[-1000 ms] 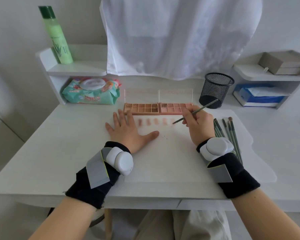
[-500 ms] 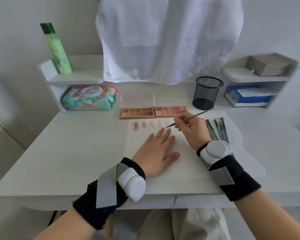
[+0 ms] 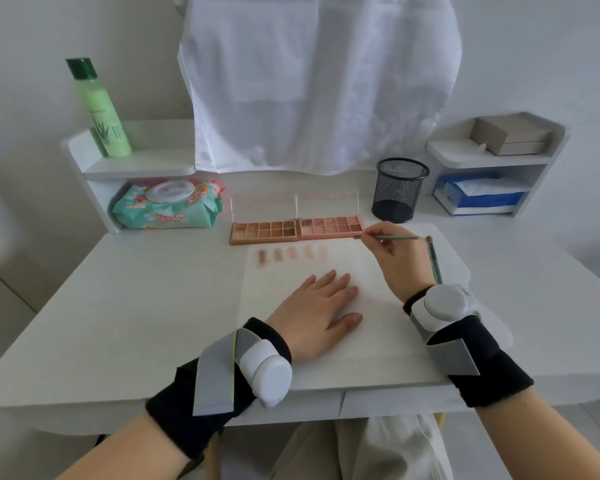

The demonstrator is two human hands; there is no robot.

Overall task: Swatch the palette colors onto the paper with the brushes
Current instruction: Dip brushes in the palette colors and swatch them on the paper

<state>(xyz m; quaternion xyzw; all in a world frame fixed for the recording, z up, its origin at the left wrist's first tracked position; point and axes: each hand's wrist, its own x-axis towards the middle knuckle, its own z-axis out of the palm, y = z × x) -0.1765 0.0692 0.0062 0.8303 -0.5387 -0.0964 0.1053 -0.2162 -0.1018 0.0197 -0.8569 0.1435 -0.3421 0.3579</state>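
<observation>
Black wrist bands sit nearest me at the bottom of the frame. Just past them my left hand [image 3: 321, 311] lies flat on the paper [image 3: 378, 348], fingers straight and slightly spread, pressing the sheet to the white table [image 3: 118, 306]. To the right, my right hand [image 3: 397, 263] pinches a thin green brush [image 3: 390, 238], its fingers curled round the handle; the tip reaches left to the near right corner of the palette [image 3: 297, 230]. Another brush [image 3: 434, 259] lies on the table behind that wrist. Five pinkish swatches [image 3: 291, 254] run in a row along the paper's far edge, just below the open palette in mid-frame. Further back stand a black mesh cup [image 3: 399, 190] at right, a pack of wipes [image 3: 168, 204] at left, and a green bottle [image 3: 99, 107] on the upper left shelf.
</observation>
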